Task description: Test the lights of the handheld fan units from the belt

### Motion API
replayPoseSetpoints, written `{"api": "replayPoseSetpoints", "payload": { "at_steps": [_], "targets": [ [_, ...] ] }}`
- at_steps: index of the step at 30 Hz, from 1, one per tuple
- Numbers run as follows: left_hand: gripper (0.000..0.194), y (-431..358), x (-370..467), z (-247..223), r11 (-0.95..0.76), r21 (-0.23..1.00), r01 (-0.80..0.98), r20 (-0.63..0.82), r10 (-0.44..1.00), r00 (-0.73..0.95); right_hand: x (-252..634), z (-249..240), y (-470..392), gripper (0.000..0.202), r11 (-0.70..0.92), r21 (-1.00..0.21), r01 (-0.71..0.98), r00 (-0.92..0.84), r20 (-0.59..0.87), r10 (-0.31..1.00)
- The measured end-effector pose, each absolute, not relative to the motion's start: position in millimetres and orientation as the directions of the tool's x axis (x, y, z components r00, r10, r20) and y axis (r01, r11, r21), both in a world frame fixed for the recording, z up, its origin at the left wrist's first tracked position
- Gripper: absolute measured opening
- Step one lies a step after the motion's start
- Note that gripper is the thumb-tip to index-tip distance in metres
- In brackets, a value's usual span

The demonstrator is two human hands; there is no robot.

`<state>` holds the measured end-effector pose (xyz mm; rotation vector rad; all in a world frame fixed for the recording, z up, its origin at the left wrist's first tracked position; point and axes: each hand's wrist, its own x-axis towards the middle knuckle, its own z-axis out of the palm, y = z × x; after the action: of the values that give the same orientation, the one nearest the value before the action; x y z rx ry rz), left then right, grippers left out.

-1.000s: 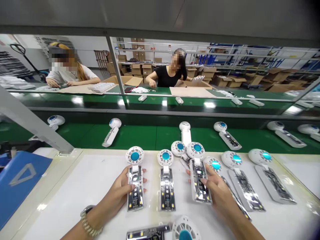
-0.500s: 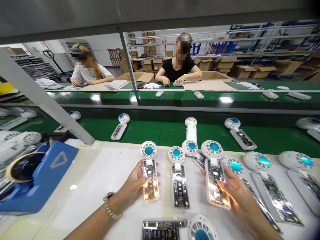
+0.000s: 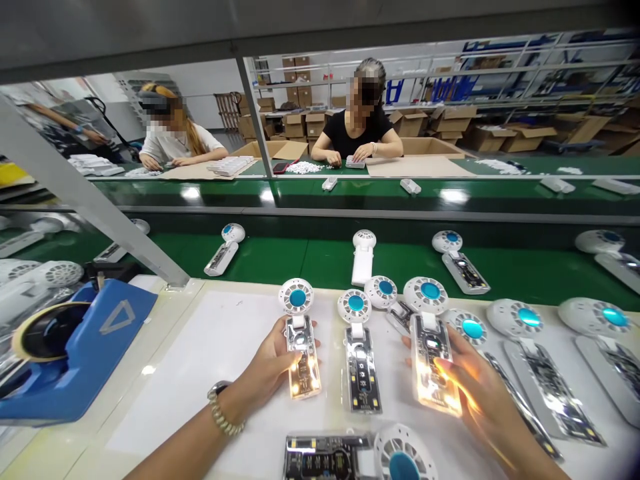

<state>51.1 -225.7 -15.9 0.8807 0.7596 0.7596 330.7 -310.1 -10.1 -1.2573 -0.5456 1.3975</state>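
Observation:
My left hand (image 3: pixel 273 363) is closed around the clear handle of a small handheld fan (image 3: pixel 303 363). Its round white vented head has a blue centre, and yellow lamps glow on the circuit board inside. A similar fan (image 3: pixel 433 360), its lamps also lit, is gripped in my right hand (image 3: pixel 473 373). Each thumb presses on the front of its handle. Between my hands an unlit fan (image 3: pixel 363 370) lies on the white work surface, head away from me. Closest to me, another fan (image 3: pixel 325 457) lies sideways, cut off by the frame's bottom edge.
Several more fans (image 3: pixel 555 387) lie at the right. A blue tape dispenser (image 3: pixel 115 327) stands at the left beside a slanted metal post (image 3: pixel 120 220). Beyond the table runs a green conveyor (image 3: pixel 280 260) carrying fans. Two co-workers (image 3: pixel 357 130) sit across a farther belt.
Fans on the near conveyor have shifted left, while white parts on the far belt have shifted right. Another person has appeared at the far left. Both hands keep their hold on the lit fans.

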Motion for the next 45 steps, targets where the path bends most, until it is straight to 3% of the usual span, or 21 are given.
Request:
{"api": "replayPoseSetpoints", "payload": {
  "at_steps": [5, 14, 21, 27, 45],
  "targets": [
    [0.049, -225.7, 52.1, -15.9, 0.395, 0.879, -0.268, -0.229, 0.842, 0.488, 327.2, -7.8, -309.4, 0.085, -0.260, -0.867, -0.425, 0.224, -0.379, 0.898],
    [0.046, -225.5, 52.7, -12.1, 0.441, 0.845, -0.304, -0.274, 0.843, 0.462, 330.8, -9.8, -308.5, 0.084, -0.255, -0.848, -0.465, 0.189, -0.377, 0.907],
    [0.047, -224.9, 52.8, -12.9, 0.427, 0.845, -0.322, -0.264, 0.857, 0.444, 332.9, -15.6, -309.0, 0.050, -0.217, -0.883, -0.415, 0.220, -0.329, 0.918],
    [0.055, -223.7, 51.3, -15.9, 0.451, 0.837, -0.311, -0.281, 0.841, 0.463, 331.7, -11.8, -308.3, 0.079, -0.244, -0.836, -0.491, 0.190, -0.376, 0.907],
    [0.059, -223.5, 51.1, -15.2, 0.456, 0.838, -0.299, -0.264, 0.819, 0.510, 329.6, -10.4, -309.2, 0.082, -0.188, -0.875, -0.447, 0.138, -0.275, 0.952]
  ]
}}
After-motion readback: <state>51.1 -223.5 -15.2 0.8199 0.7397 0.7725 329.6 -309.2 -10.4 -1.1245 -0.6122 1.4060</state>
